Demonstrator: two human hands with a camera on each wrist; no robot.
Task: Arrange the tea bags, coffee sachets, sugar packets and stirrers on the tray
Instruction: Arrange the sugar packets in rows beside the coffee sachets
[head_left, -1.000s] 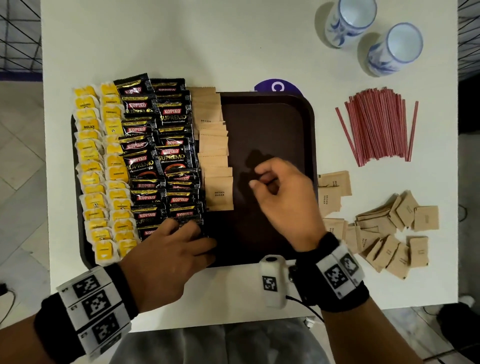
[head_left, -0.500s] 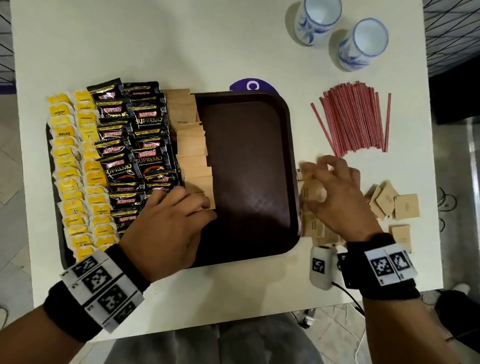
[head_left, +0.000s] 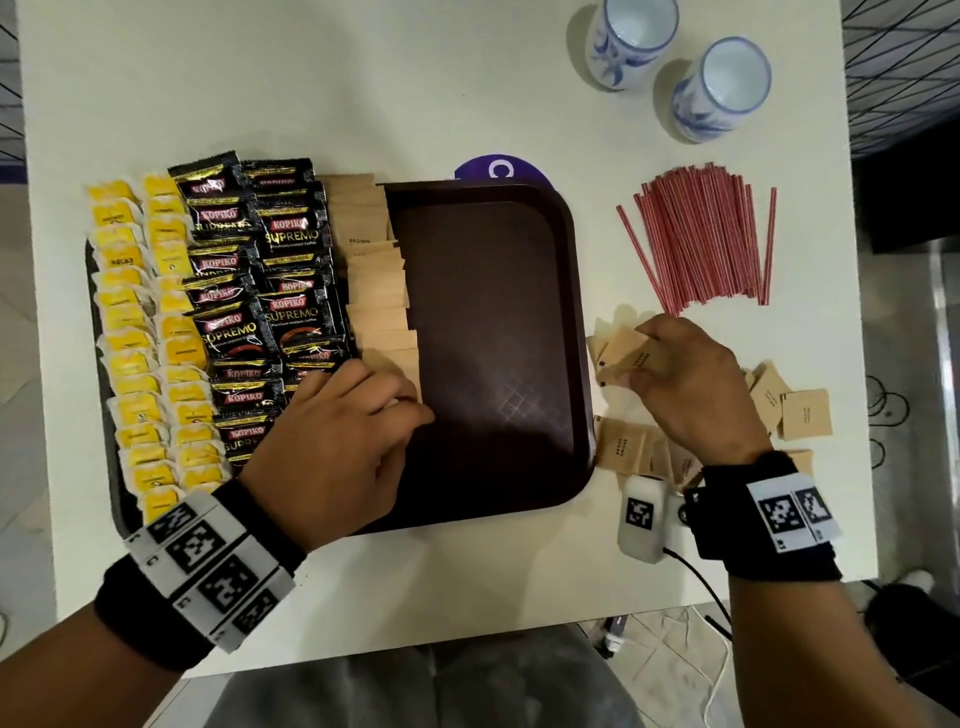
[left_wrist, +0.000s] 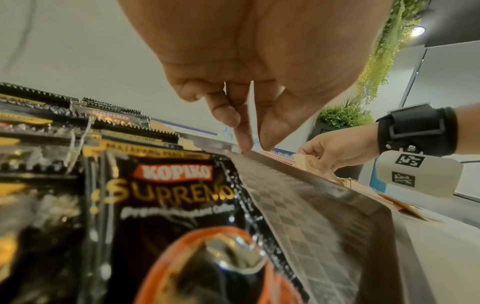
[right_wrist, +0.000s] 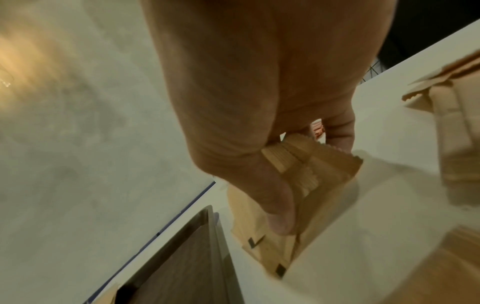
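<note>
A dark brown tray (head_left: 493, 338) carries two columns of yellow tea bags (head_left: 135, 338), two of black Kopiko coffee sachets (head_left: 260, 291) and one overlapping column of brown sugar packets (head_left: 376, 280); its right half is bare. My left hand (head_left: 410, 410) lies on the near end of the sugar column, fingertips pressing down by the sachets (left_wrist: 168, 195). Just off the tray's right edge, my right hand (head_left: 641, 353) pinches a small stack of sugar packets (head_left: 618, 358) between thumb (right_wrist: 280, 222) and fingers, lifted slightly off the table. Red stirrers (head_left: 706, 239) lie fanned on the table beyond.
Loose sugar packets lie scattered right of the tray (head_left: 800, 415) and by its near right corner (head_left: 623, 447). Two blue-and-white cups (head_left: 719, 88) stand at the far right. A purple disc (head_left: 493, 169) pokes out behind the tray. The table edge runs close under my wrists.
My right hand left the tray's bare middle, moved right to the loose packets and picked up a small stack. My left hand slid from the coffee sachets onto the sugar column's near end.
</note>
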